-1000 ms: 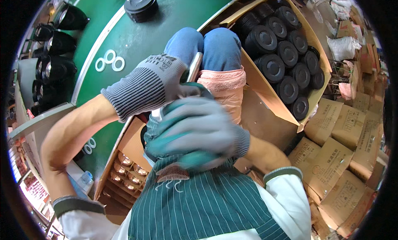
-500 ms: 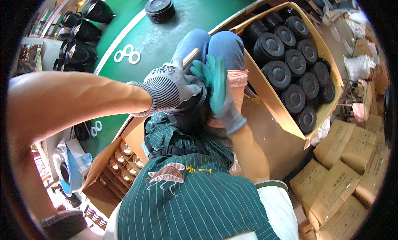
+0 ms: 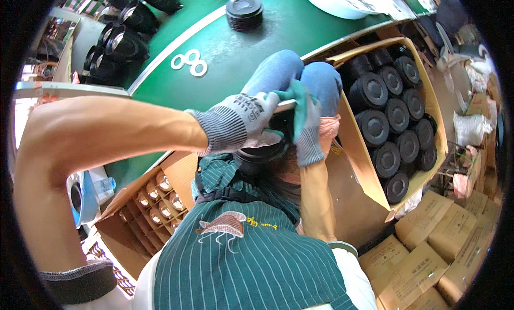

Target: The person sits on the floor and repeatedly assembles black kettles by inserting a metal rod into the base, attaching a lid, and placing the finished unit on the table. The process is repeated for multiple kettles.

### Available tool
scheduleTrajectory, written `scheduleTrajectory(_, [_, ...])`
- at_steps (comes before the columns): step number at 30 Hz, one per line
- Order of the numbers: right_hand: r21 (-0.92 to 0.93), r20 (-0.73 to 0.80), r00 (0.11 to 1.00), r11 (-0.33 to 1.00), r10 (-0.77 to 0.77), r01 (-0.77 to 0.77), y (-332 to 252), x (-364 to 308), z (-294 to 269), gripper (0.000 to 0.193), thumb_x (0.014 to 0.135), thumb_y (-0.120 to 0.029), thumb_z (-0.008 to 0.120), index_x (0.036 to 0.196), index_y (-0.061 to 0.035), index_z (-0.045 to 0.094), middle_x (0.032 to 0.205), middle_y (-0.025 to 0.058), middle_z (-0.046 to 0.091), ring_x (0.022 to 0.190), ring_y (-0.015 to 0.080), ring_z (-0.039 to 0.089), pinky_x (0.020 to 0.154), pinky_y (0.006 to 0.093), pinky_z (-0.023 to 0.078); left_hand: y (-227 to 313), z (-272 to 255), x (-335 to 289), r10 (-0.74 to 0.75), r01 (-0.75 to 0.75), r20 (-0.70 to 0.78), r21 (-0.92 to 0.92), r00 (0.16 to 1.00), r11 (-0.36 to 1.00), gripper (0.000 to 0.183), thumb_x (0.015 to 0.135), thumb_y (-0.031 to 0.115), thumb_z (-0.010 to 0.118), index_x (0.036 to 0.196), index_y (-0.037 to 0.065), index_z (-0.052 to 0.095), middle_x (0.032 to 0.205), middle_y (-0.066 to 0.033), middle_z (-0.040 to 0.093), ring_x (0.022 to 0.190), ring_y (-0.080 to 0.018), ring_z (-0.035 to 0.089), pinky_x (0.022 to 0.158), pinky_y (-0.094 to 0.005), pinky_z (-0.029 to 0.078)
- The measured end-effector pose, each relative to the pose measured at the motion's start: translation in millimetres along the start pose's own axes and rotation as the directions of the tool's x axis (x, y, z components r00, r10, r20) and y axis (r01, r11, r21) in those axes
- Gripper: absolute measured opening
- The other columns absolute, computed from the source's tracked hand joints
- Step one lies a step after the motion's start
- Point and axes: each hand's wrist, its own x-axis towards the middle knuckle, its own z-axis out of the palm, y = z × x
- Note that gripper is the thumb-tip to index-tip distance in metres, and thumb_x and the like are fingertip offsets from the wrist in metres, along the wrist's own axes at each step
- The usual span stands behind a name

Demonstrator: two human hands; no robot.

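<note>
My left hand (image 3: 241, 120), in a grey glove with a green-coated palm, reaches across my lap with its fingers closed on a pale flat bar (image 3: 286, 106). My right hand (image 3: 307, 120), gloved the same way, is closed at the other end of that bar. Beneath my left hand, between my thighs, is a round black vessel-like part (image 3: 259, 153). The gloves cover much of it, and its far side is hidden. Whether the bar is joined to the black part I cannot tell.
On the green table stand a stack of black lids (image 3: 244, 12), three white rings (image 3: 190, 62), a white basin (image 3: 342, 4) and black pots (image 3: 124, 45). At right is a carton of black lids (image 3: 386, 157), with closed cartons (image 3: 412, 272) below. A divided carton (image 3: 155, 203) holds shiny pieces at left.
My right hand has gone from a spread, blurred pose beside the black part to closing at the bar. The bar is tilted less steeply. The whole view has shifted.
</note>
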Motion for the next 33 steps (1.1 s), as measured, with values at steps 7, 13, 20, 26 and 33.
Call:
scheduleTrajectory(7, [-0.672,0.221,0.723,0.435,-0.655,0.599,0,-52,-27,0.031,0.111,-0.023,0.053,0.125,0.0041,0.061,0.098,0.0104,0.068,0.088,0.0182,0.067,0.083,0.0318,0.054,-40,3,19,0.51,-0.508,-0.066,0.05,0.858,0.86,0.064,0.091,0.05,0.076,0.123,0.002,0.046,0.107,-0.0188,0.059,0.085,-0.0414,0.07,0.069,-0.0477,0.058])
scheduleTrajectory(13, [-0.375,0.072,0.836,0.762,-0.544,0.528,-25,-102,24,0.037,0.112,-0.033,0.052,0.103,0.0025,0.061,0.098,0.0058,0.065,0.076,0.009,0.054,0.069,0.0252,0.046,-77,9,22,0.736,-0.718,-0.114,0.164,0.667,0.676,0.065,0.088,0.054,0.076,0.122,0.005,0.053,0.108,-0.0131,0.061,0.086,-0.0317,0.071,0.066,-0.0419,0.06])
scheduleTrajectory(20, [-0.565,0.02,0.847,0.693,-0.531,0.448,-15,-108,22,0.026,0.111,-0.022,0.052,0.115,0.003,0.058,0.105,0.0095,0.064,0.091,0.0146,0.06,0.082,0.0321,0.052,-86,14,34,0.777,-0.75,-0.09,0.213,0.623,0.626,0.065,0.091,0.06,0.07,0.123,0.007,0.053,0.111,-0.0111,0.062,0.089,-0.031,0.07,0.066,-0.0415,0.06])
scheduleTrajectory(26, [-0.407,0.116,0.934,0.841,-0.338,0.355,-24,-67,-26,0.047,0.102,-0.027,0.066,0.138,0.0003,0.052,0.134,0.0111,0.06,0.113,0.0213,0.057,0.096,0.0366,0.049,-66,-10,22,0.559,-0.603,-0.305,-0.069,0.771,0.795,0.052,0.091,0.04,0.077,0.123,0.004,0.059,0.102,-0.0168,0.068,0.092,-0.0354,0.073,0.078,-0.0438,0.058])
scheduleTrajectory(33, [-0.857,0.411,0.9,0.275,-0.145,0.436,-43,-119,0,0.118,0.061,-0.053,0.097,0.155,-0.0068,0.043,0.155,0.0307,0.04,0.147,0.0464,0.041,0.119,0.0477,0.039,-197,61,-55,-0.593,0.077,-0.639,-0.646,0.49,0.76,0.027,0.101,0.018,0.067,0.12,-0.001,0.063,0.092,-0.0153,0.075,0.08,-0.0164,0.076,0.069,-0.0313,0.06])
